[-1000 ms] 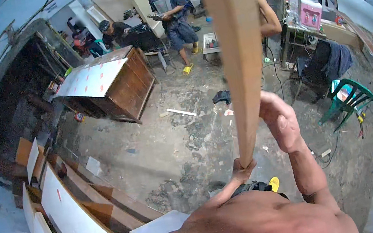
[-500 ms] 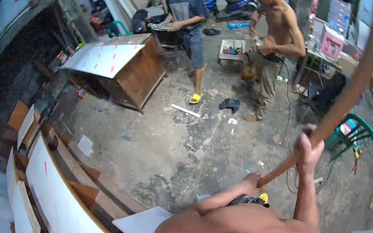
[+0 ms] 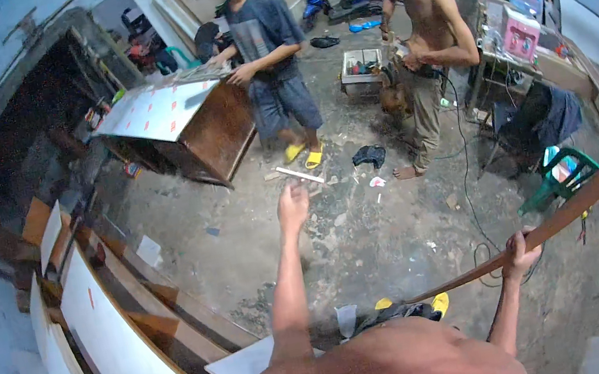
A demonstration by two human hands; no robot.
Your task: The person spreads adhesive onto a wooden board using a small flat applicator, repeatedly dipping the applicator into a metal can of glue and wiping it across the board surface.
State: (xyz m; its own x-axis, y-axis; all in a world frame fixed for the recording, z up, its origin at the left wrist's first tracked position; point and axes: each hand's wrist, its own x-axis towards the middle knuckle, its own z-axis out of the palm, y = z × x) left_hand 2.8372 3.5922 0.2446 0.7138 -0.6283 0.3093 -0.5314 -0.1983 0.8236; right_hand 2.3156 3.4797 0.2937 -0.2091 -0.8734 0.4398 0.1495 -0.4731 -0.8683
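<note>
A long brown wooden strip (image 3: 581, 203) slants from near my feet up to the right edge of the view. My right hand (image 3: 521, 256) is closed around it, partway along its length. My left hand (image 3: 293, 207) is stretched forward over the floor, off the strip, with loosely parted fingers and nothing visible in them. Beyond it, a short pale strip (image 3: 300, 175) lies on the concrete.
White-faced boards (image 3: 113, 329) lean along my left. One person (image 3: 265, 50) stands at a wooden cabinet (image 3: 217, 141) topped by a white panel (image 3: 153, 115); another (image 3: 432, 30) holds something near a tool crate (image 3: 362, 65). A green chair (image 3: 578, 168) and a cable (image 3: 468, 190) are at right.
My left hand has let go of the strip's lower end and reached forward. The strip has tipped lower in my right hand. The person in the dark shirt has moved left to the cabinet.
</note>
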